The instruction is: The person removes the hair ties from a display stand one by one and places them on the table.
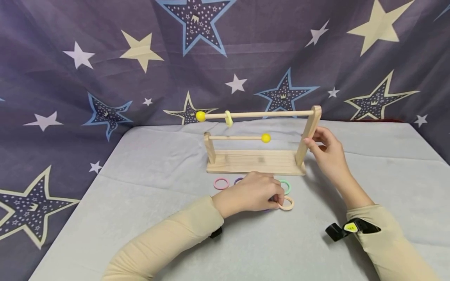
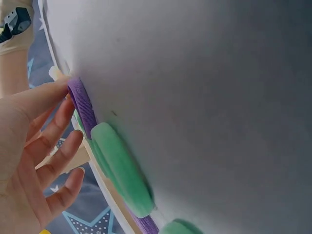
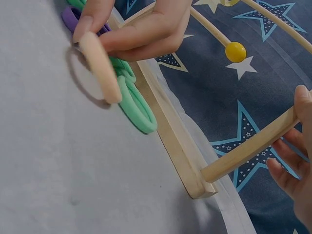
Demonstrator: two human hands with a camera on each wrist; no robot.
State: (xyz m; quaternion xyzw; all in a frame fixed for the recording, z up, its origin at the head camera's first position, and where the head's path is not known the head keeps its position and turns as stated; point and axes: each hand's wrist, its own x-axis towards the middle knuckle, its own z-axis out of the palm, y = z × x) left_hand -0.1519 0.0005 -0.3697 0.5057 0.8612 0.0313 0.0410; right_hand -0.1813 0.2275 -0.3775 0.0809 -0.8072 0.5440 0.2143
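A wooden rack (image 1: 260,162) has two rods tipped with yellow balls. My right hand (image 1: 328,152) holds its tall right post (image 1: 309,134), thumb in front and fingers behind. A pale yellow hair tie (image 1: 229,118) hangs on the upper rod (image 1: 270,114). In front of the base, my left hand (image 1: 258,192) pinches a peach hair tie (image 3: 101,68) between thumb and fingers, tilted up off the cloth in the right wrist view. Close to that hand lie green hair ties (image 2: 122,168) and purple hair ties (image 2: 83,105), partly hidden by it in the head view.
A pink hair tie (image 1: 221,184) lies left of my left hand. Grey cloth (image 1: 158,187) covers the table. Behind it hangs a dark curtain (image 1: 105,78) with stars. A black strap (image 1: 337,232) sticks out from the right wrist.
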